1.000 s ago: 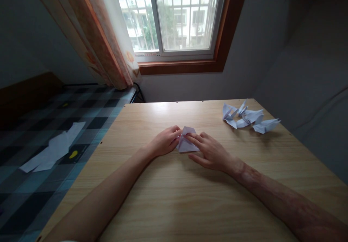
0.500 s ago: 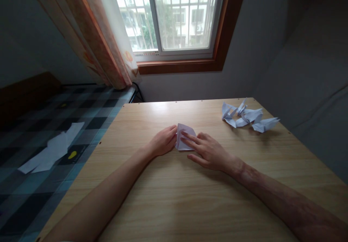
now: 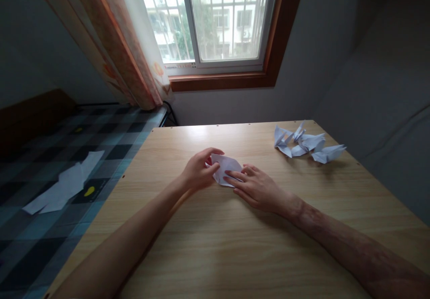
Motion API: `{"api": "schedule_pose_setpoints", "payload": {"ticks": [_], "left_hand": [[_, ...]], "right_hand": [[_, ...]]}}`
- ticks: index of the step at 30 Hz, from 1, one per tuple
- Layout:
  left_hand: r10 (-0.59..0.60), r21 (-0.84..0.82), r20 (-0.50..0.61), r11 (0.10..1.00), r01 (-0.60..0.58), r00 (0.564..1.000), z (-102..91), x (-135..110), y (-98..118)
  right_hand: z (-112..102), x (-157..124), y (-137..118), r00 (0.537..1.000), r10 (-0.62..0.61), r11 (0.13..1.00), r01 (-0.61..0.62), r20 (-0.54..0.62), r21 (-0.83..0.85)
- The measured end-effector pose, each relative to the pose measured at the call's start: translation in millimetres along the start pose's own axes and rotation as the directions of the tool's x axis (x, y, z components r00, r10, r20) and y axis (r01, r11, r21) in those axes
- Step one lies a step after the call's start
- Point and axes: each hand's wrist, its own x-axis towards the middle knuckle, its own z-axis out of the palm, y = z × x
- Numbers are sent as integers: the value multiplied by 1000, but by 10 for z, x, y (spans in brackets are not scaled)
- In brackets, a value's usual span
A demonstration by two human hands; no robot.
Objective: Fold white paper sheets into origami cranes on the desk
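Note:
A small folded sheet of white paper (image 3: 226,167) is between my hands over the middle of the table. My left hand (image 3: 200,170) grips its left edge, with the thumb on the near face and the fingers curled behind. My right hand (image 3: 253,185) lies at the paper's right side, its fingers stretched out and resting on the near face. Those fingers cover the paper's lower right part. How the folds run on the far side is hidden.
Several folded white paper cranes (image 3: 307,144) sit at the far right of the wooden table (image 3: 215,245). To the left, loose white paper pieces (image 3: 67,185) lie on a checked bed cover (image 3: 40,245). A window (image 3: 228,26) and a curtain (image 3: 124,44) are beyond.
My left hand has lifted and turned, its thumb coming onto the paper's left side. The paper's left part now reaches further left. My right hand has shifted slightly.

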Motion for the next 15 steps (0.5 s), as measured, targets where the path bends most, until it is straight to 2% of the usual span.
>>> {"api": "schedule_pose_setpoints", "payload": {"ticks": [3,8,11,15], "left_hand": [[-16,-72,27,997,18,1000,-68,49,-27],[-162,-127,113,976,176,980,-197,108,-46],[-124,-189,136,971,149,983,-229,129,-84],[-75,-315,173,941,127,982,-167,113,-136]], "right_hand": [[11,-9,13,1000,3,999,-2,-26,37],[52,-39,63,997,-1,999,4,-79,43],[62,-63,91,995,5,999,0,-101,50],[48,-66,96,994,32,996,-22,-109,90]]}}
